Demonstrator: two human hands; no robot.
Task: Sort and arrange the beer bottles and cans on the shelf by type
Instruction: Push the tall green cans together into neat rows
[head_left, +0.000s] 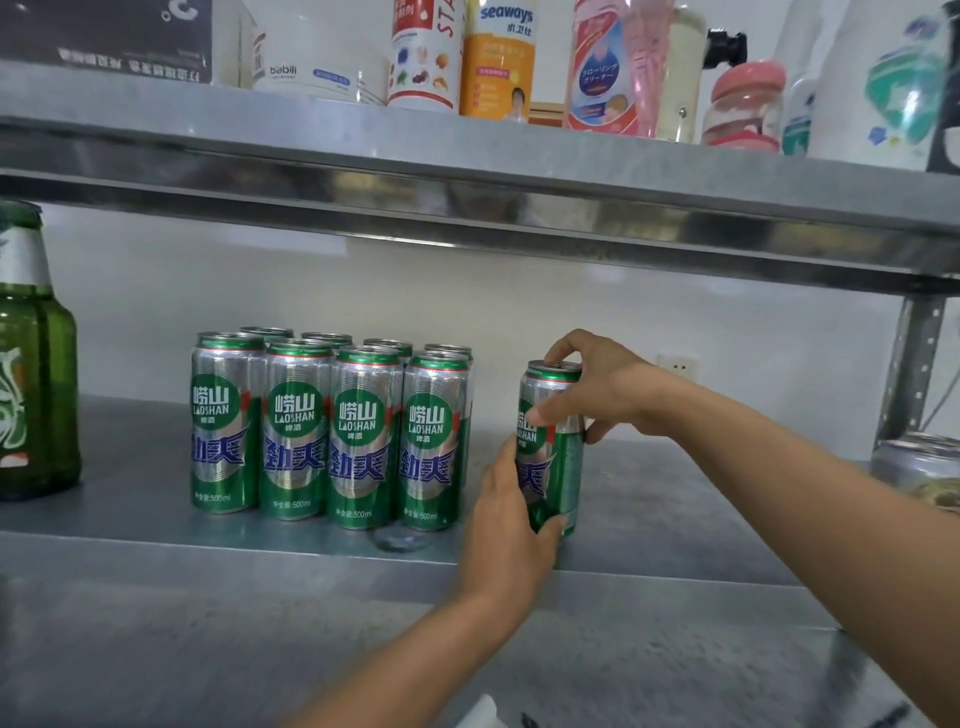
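Eight green-and-silver Laoshan beer cans (363, 436) are already grouped; a ninth matching can (563, 467) is gripped by left hand (511, 525) and right hand (602, 395), not yet slotted in.

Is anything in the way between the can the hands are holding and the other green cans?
No, nothing visible. The left hand and right hand hold the can, and only bare shelf lies between it and the group of cans, apart from the left hand's own fingers on that side.
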